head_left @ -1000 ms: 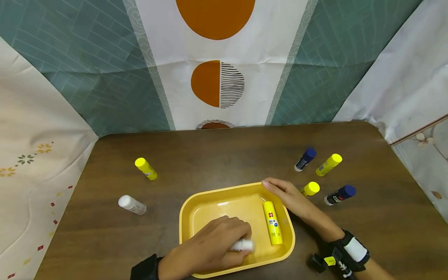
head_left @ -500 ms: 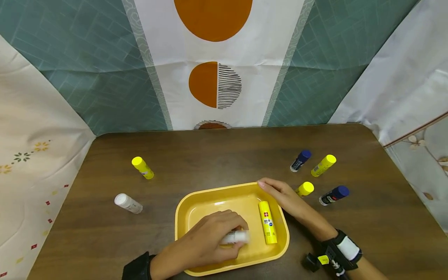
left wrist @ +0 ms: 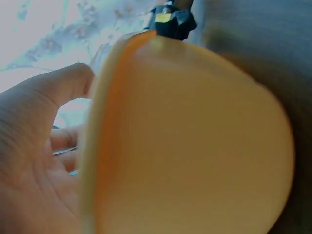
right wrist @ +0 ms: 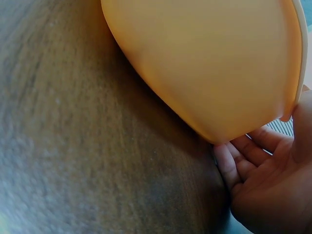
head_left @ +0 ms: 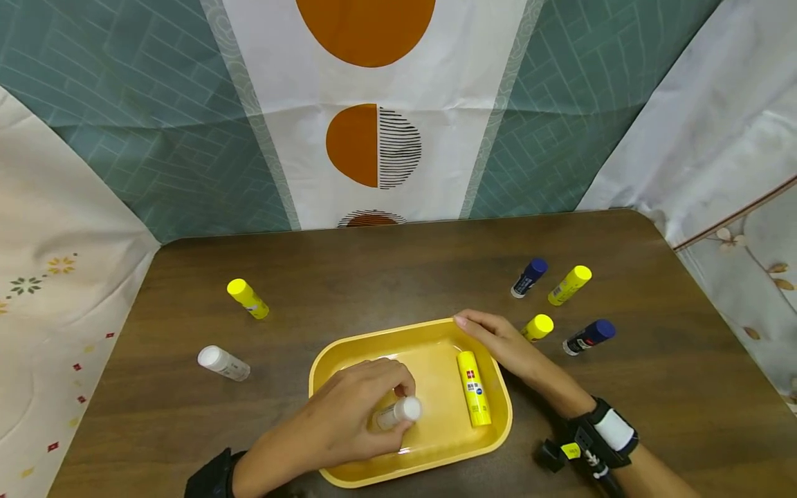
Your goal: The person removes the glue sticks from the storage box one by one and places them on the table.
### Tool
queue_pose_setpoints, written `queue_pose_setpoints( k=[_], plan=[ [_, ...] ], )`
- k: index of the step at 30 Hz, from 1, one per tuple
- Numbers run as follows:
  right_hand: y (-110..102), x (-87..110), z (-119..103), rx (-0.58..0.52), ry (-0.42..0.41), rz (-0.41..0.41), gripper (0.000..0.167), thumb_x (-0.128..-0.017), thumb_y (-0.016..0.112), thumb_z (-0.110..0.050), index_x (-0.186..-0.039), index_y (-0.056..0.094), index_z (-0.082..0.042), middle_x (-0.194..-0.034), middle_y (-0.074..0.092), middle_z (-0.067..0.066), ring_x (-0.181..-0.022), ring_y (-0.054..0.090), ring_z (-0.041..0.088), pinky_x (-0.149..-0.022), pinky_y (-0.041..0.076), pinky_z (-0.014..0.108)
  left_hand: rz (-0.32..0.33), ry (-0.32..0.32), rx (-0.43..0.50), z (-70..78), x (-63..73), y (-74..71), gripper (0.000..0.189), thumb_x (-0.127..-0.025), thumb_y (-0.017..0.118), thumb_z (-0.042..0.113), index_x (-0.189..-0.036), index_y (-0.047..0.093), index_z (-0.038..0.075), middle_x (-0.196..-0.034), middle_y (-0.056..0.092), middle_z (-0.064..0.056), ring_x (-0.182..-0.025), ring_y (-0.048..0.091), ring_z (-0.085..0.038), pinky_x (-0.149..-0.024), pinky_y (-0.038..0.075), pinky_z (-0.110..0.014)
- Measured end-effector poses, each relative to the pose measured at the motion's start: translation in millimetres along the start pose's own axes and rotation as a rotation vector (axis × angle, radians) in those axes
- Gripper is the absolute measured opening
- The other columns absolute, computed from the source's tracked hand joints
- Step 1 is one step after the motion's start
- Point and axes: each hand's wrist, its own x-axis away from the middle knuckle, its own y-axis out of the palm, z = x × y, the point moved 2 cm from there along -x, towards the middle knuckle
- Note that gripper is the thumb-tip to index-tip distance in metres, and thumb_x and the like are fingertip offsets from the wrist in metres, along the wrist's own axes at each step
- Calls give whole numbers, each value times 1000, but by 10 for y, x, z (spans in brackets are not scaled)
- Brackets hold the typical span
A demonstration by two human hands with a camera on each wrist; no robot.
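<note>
My left hand point(head_left: 349, 415) pinches a white glue stick point(head_left: 398, 413) between thumb and fingers, its cap pointing right, over the left half of a yellow tray point(head_left: 436, 415). A yellow glue stick point(head_left: 474, 391) lies in the tray near its right wall. At the tray's far right corner, my right hand point(head_left: 498, 339) grips the rim, thumb on top. From the right wrist view, the fingers of that hand point(right wrist: 273, 165) reach along the outside of the tray point(right wrist: 209, 63). The tray wall point(left wrist: 195, 136) hides the glue stick in the left wrist view.
Left of the tray on the brown table point(head_left: 143, 415) lie a yellow glue stick point(head_left: 248, 299) and a white one point(head_left: 224, 363). Beyond the right forearm are blue-capped sticks point(head_left: 529, 278) and yellow ones point(head_left: 569, 286). A patterned curtain point(head_left: 454, 138) hangs behind.
My left hand has moved left within the tray and lifted, tilting the white glue stick so its cap faces up more. My right hand keeps its place on the rim. The head view has shifted slightly.
</note>
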Motion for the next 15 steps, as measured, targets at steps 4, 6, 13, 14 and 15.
queue_pose_setpoints(
  k=[4, 6, 13, 14, 15],
  plan=[
    [-9, -8, -9, -8, -9, -6, 40, -111, 39, -32, -133, 59, -5, -115, 65, 20, -96, 68, 33, -86, 61, 37, -7, -12, -53, 10, 18, -96, 27, -82, 78, 20, -96, 56, 24, -88, 54, 16, -77, 50, -1, -71, 47, -16],
    [-13, -7, -9, -9, -8, -5, 40, -111, 39, -32, -133, 59, -5, -114, 65, 20, -95, 68, 32, -85, 61, 37, -17, -25, -62, 10, 28, -124, 26, -82, 78, 20, -95, 56, 25, -85, 54, 16, -76, 49, 0, -69, 46, -16],
    [-9, -6, -8, -21, 13, -11, 39, -111, 42, -32, -134, 60, -5, -116, 65, 20, -94, 69, 32, -83, 61, 38, -50, -34, -54, 11, 49, -156, 24, -84, 77, 21, -93, 54, 25, -81, 50, 18, -70, 47, 0, -64, 44, -15],
    [-8, -4, -12, -24, 16, -10, 39, -110, 43, -32, -135, 60, -6, -117, 65, 20, -95, 69, 32, -84, 61, 38, -49, -31, -55, 9, 49, -162, 24, -85, 76, 21, -93, 54, 25, -81, 51, 18, -71, 47, 0, -64, 44, -15],
    [-8, -2, -17, -23, 17, -7, 40, -110, 43, -32, -135, 60, -6, -118, 65, 20, -95, 70, 33, -84, 61, 38, -49, -29, -56, 6, 48, -170, 24, -85, 76, 21, -93, 54, 25, -82, 51, 18, -71, 47, 0, -64, 44, -15]
  ],
)
